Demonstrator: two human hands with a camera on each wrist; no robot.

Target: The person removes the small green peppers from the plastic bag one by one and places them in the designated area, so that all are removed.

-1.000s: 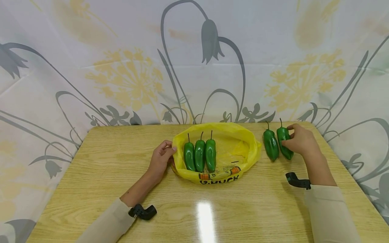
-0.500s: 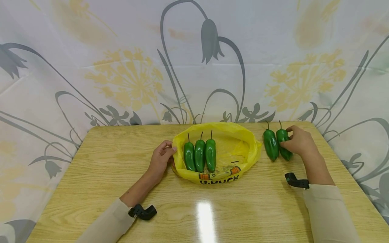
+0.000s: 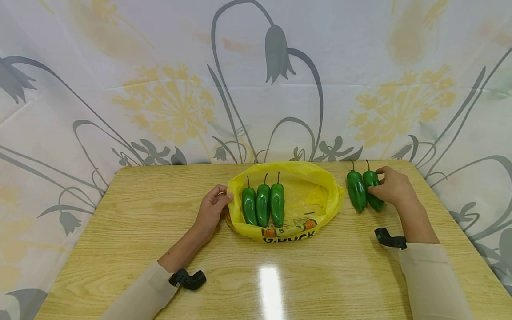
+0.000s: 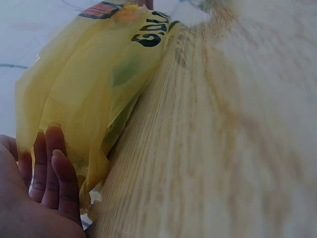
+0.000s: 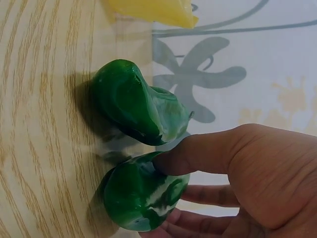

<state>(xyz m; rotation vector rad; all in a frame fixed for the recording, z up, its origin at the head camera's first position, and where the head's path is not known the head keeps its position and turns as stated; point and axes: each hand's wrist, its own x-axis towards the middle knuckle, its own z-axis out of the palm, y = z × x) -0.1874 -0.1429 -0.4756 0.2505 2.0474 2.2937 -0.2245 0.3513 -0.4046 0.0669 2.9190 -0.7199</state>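
Note:
A yellow plastic bag [image 3: 298, 178], its mouth spread wide, lies on the table with three green chili peppers [image 3: 262, 205] side by side in its left part. At the bag's left rim my left hand [image 3: 212, 209] grips the plastic; the left wrist view shows fingers [image 4: 52, 168] against the bag's side. To the right of the bag, two more green peppers lie on the table. My right hand [image 3: 394, 186] holds the outer pepper [image 5: 141, 193] between thumb and fingers, partly covering it. The inner pepper [image 5: 129, 101] rests close beside it, untouched by the hand.
The wood-grain table [image 3: 160, 213] ends at the back against a flower-patterned cloth [image 3: 172, 66]. Black wrist cameras sit on both wrists, including the left wrist camera [image 3: 188, 279] over the beige sleeve. A bright reflection shows on the table front.
The pepper in my right hand has shifted slightly left and down, closer to the neighbouring pepper. That neighbour has turned a little more upright. My left hand and the bag stay put.

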